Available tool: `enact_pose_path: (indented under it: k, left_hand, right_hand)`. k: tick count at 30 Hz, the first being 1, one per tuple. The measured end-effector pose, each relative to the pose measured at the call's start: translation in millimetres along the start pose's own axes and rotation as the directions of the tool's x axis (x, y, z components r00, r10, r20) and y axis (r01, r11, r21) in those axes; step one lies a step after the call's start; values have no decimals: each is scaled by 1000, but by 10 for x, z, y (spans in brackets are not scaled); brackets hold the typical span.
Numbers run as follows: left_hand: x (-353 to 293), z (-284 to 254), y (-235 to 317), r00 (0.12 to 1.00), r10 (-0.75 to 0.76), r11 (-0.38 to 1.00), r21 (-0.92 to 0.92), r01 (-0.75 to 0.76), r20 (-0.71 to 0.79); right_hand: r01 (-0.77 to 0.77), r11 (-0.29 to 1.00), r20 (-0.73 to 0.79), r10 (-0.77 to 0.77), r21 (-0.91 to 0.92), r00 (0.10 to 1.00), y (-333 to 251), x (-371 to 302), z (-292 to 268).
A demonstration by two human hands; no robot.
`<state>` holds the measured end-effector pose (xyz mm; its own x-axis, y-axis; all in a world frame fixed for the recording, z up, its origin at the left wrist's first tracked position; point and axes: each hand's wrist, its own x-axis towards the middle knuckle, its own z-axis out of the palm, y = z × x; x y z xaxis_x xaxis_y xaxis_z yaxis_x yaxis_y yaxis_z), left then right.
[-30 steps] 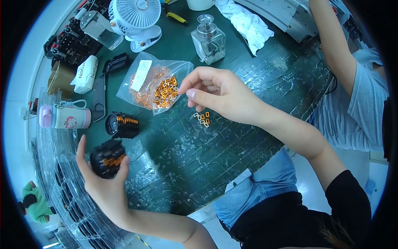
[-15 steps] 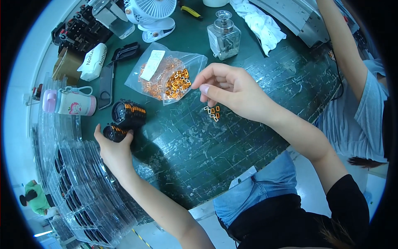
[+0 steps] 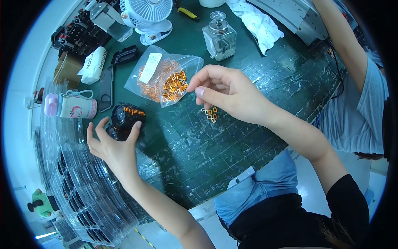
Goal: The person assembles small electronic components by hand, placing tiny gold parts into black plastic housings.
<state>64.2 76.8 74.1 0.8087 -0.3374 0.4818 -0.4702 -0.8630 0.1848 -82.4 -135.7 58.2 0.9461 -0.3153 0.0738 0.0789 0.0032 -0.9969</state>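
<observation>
My left hand [image 3: 115, 151] is open, fingers spread and curved around the near side of two black stacks of round parts. Its thumb reaches the side of the larger stack [image 3: 128, 114], which has orange marks down its side. The smaller stack [image 3: 117, 132] is partly hidden behind this hand. My right hand [image 3: 232, 93] hovers over the table, fingers loosely bent, thumb tip and index tip apart, with nothing visible between them. Beneath it lie several small orange rectangular rings [image 3: 210, 114]. Close to its fingertips is a clear zip bag [image 3: 188, 62] holding many orange rings [image 3: 175, 86].
Left on the green table [image 3: 195, 166] are a bottle [image 3: 76, 106], phone [image 3: 106, 87] and tissue pack [image 3: 93, 66]. Behind stand a white fan [image 3: 151, 20], a glass pump bottle [image 3: 219, 39] and a white cloth [image 3: 259, 27]. Clear trays [image 3: 89, 195] pile at left. Another person's arm [image 3: 344, 37] is at right.
My left hand has spread its fingers wider, and its thumb has moved from the smaller stack toward the larger one. My right hand has shifted slightly left.
</observation>
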Motion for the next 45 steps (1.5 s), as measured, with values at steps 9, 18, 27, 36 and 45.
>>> enact_pose_path:
  k: [9,18,27,36,45]
  left_hand:
    - [-20,213,-29,997,41,992,122,-34,-61]
    - [-16,176,90,945,178,980,134,-146,-274]
    - [-315,267,730,792,609,695,-503,-513,34]
    - [-398,303,772,722,667,699,-487,-524,181]
    - [-379,289,773,733,661,694,-502,-516,159]
  right_hand:
    - [3,1000,12,-3,-8,1000,-3,4,13]
    - [12,883,-18,-23,-469,1000,-9,39,-71]
    - [112,374,66,-134,-921,989,174,-4,-227]
    - [81,414,62,-58,-907,996,108,-17,-192]
    - [23,544,112,131,-839,985,-30,7,-303]
